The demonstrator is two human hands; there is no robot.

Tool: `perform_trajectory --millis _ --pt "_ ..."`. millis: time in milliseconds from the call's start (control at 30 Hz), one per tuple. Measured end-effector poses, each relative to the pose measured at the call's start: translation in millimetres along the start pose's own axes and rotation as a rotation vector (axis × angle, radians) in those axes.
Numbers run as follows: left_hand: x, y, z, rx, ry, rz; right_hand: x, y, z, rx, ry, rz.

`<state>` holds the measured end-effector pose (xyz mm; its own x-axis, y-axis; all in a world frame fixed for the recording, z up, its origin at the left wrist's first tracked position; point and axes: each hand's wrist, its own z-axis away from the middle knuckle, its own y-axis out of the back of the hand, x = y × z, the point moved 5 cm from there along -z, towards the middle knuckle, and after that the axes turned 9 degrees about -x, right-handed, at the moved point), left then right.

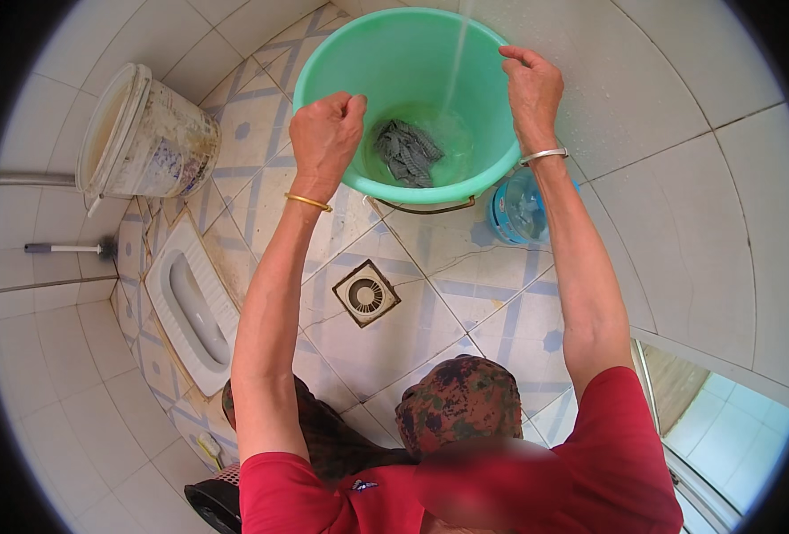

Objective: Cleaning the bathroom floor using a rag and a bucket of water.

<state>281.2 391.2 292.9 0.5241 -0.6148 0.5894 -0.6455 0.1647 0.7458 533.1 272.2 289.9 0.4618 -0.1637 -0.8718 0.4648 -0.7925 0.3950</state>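
Note:
A large green plastic bucket (428, 195) stands before me on the tiled floor. Inside it, a crumpled grey cloth (408, 152) lies in shallow water, and a stream of water (460, 57) falls in from above. My left hand (328, 133), curled into a fist with nothing visible in it, overlaps the bucket's left side. At the right rim, my right hand (534, 93) has its index finger and thumb pointing inward. The other fingers are hidden, so its contact with the rim is unclear.
A blue-tinted plastic bottle (518, 207) stands right of the bucket, partly behind my right forearm. To the left are a dirty white pail (181, 143), a squat toilet (194, 307) and a toilet brush (74, 248). A floor drain (366, 294) lies between my arms.

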Motion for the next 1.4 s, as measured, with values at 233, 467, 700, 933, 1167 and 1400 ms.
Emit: perform_trajectory --millis 233,467,700,933,1167,1400 --pt "-4 3 4 0.079 0.001 0.113 -63 -59 41 -0.247 0.934 0.424" --pt "-11 4 -5 0.186 -0.028 0.167 23 -189 69 -1.499 0.491 1.005" --pt "4 2 -11 0.098 -0.064 0.049 113 -176 91 -2.108 0.025 1.285" --pt "-5 1 5 0.092 -0.059 0.079 11 -145 39 -1.061 0.525 0.518" --pt "66 68 -55 0.193 -0.290 0.232 -58 -33 83 -1.077 0.589 0.674" --pt "262 111 -172 0.331 -0.970 -0.398 -21 -37 71 -0.876 0.428 0.531"
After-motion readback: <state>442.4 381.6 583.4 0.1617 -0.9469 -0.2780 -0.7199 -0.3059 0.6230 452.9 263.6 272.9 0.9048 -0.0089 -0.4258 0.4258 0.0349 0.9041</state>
